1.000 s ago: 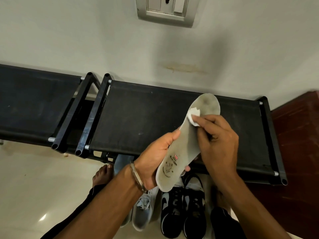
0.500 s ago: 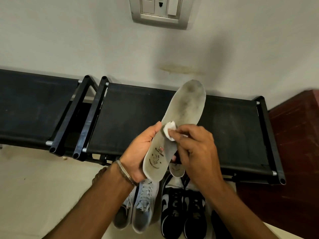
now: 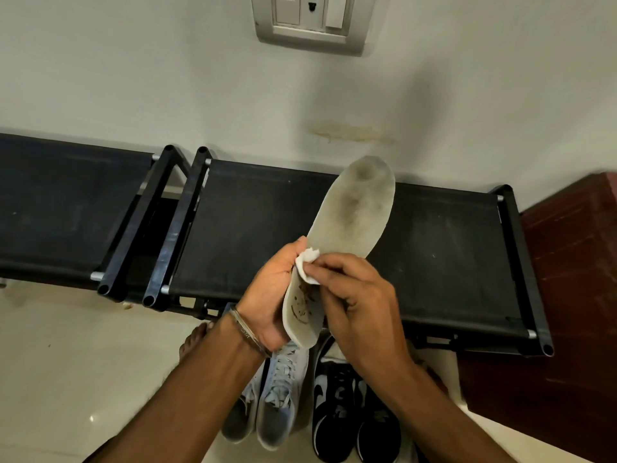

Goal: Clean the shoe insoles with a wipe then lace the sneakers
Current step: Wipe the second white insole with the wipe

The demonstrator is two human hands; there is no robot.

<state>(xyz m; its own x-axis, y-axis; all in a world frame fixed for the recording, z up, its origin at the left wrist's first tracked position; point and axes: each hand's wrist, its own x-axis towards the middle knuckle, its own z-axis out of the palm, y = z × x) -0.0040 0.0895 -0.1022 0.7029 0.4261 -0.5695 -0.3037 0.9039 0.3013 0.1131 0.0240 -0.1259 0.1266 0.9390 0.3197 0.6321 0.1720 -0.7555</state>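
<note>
Both black fabric shelves of the shoe rack (image 3: 253,228) lie bare, so a hand can pass freely above them, but the wall (image 3: 167,78) stands directly behind and the switch plate (image 3: 310,25) sticks out higher up. In front of the rack, the raised insole (image 3: 347,228) takes the middle. The pale blue sneakers (image 3: 273,406) and black sneakers (image 3: 347,409) fill the floor (image 3: 83,362) below; the brown wooden panel (image 3: 567,295) closes the right.
</note>
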